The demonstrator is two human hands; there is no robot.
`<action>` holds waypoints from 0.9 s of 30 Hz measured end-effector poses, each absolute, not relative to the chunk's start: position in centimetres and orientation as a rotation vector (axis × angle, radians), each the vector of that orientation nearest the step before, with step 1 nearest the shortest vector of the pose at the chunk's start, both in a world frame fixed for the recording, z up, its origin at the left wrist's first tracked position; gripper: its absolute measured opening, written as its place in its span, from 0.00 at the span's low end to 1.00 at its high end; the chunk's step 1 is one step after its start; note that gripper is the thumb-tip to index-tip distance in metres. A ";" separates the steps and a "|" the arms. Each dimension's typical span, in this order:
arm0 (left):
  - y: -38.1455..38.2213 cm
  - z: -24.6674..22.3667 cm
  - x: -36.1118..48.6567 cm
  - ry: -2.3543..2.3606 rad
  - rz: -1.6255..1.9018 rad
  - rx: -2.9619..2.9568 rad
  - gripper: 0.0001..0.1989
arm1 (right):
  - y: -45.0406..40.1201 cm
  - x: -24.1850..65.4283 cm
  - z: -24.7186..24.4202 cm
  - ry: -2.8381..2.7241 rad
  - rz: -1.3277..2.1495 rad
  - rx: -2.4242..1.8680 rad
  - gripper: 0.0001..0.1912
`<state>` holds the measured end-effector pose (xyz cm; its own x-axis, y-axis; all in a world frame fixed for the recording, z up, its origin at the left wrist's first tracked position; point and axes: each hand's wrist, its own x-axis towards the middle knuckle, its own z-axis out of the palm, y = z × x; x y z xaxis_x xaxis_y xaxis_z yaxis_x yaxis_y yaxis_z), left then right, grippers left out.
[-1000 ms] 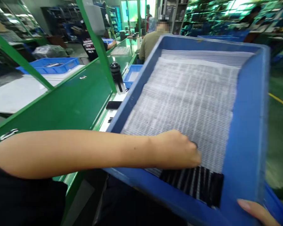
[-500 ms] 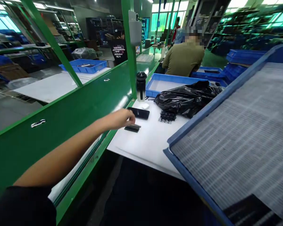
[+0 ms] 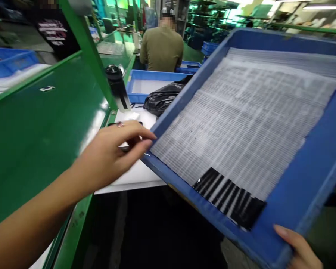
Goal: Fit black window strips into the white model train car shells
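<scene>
One right hand [image 3: 298, 246] grips the blue tray [image 3: 305, 175] (left hand [image 3: 112, 153] beside).

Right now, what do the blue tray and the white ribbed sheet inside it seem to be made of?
The blue tray looks like moulded plastic with a smooth finish; its even colour and one-piece corners suggest that. The white ribbed sheet looks like matt synthetic mesh: fine parallel lines show, but blur leaves the exact material open.
</scene>
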<state>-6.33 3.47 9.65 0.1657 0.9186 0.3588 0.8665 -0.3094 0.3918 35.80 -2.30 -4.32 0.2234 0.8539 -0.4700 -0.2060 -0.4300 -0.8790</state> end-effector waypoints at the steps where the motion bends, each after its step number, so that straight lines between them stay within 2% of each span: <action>1: 3.5 10.2 -4.5 1.625 0.761 2.354 0.12 | -2.8 34.8 -4.2 -0.555 1.290 -1.555 0.42; 5: 5.7 9.3 1.7 1.278 0.235 2.549 0.13 | -2.5 30.4 -4.5 -0.510 1.179 -1.413 0.42; 9: 8.9 7.3 5.5 1.308 -0.017 2.734 0.11 | -2.3 27.4 -4.8 -0.486 1.135 -1.310 0.40; 17: 9.5 3.9 10.1 1.371 -0.025 2.718 0.18 | -2.4 23.5 -6.9 -0.418 0.974 -1.236 0.42; 22: 8.3 1.0 11.7 1.351 0.043 2.732 0.23 | -1.9 22.5 -8.5 -0.411 0.898 -1.107 0.39; 27: 8.7 0.0 12.7 1.395 0.035 2.799 0.18 | -0.8 22.5 -9.2 -0.368 0.882 -1.042 0.36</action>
